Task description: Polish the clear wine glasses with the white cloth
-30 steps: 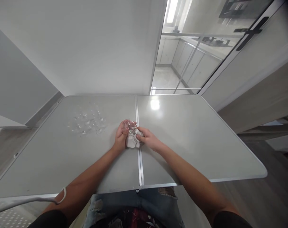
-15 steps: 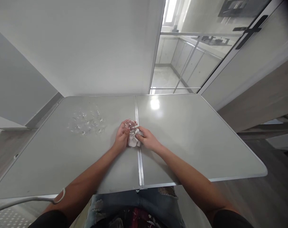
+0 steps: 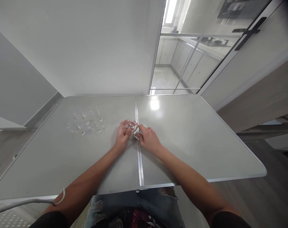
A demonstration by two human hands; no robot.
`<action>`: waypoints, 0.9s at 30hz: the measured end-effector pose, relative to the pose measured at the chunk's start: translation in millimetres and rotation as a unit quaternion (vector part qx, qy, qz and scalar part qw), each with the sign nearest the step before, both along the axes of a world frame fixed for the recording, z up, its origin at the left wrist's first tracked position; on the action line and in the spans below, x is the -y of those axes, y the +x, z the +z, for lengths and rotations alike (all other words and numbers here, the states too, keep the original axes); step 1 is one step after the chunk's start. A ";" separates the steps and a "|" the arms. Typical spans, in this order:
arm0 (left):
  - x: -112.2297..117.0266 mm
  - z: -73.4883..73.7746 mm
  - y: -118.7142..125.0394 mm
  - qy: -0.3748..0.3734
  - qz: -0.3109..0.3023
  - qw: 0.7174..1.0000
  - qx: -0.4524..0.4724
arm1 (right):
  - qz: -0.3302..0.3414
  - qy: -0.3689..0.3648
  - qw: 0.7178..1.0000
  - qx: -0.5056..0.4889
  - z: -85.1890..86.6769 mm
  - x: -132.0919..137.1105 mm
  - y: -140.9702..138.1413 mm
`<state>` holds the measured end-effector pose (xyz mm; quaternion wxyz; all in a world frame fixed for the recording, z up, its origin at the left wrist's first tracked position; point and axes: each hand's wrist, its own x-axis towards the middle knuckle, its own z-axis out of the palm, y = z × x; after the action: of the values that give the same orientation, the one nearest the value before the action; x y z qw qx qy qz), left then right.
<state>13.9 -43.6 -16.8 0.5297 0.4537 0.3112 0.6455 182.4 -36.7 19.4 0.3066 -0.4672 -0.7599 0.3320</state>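
Note:
My left hand [image 3: 122,135] is wrapped round a small clear glass [image 3: 131,124] at the middle of the grey folding table [image 3: 193,136], right by its centre seam. My right hand [image 3: 149,138] is closed on a crumpled white cloth [image 3: 137,129] and presses it against the glass. Both hands meet just above the tabletop. Most of the cloth is hidden under my right fingers.
A cluster of several clear glasses [image 3: 87,122] stands on the left half of the table, behind my left hand. A white wall rises behind the table; a glass sliding door [image 3: 193,47] opens at the back right. A white mask strap [image 3: 59,198] hangs at the near left edge.
My right hand has rolled over the cloth, which showed below the glass before and is now mostly covered and bunched up against the glass. The left hand stays put.

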 end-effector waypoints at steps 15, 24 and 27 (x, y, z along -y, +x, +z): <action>-3.1 10.1 -2.7 -0.007 -0.025 0.999 0.022 | 0.018 0.031 0.999 -0.020 -3.6 -8.2 9.6; -4.5 8.5 0.9 -0.084 -0.124 0.988 0.039 | 0.029 -0.190 0.932 -0.308 -22.2 -19.3 4.9; -4.2 8.4 2.8 -0.098 -0.127 0.986 0.039 | 0.044 -0.240 0.909 -0.339 -18.9 -17.4 3.4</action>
<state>16.7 -39.3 -8.4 0.6610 0.4096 0.2923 0.5567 185.9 -19.3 0.5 0.4097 -0.3523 -0.5271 0.6559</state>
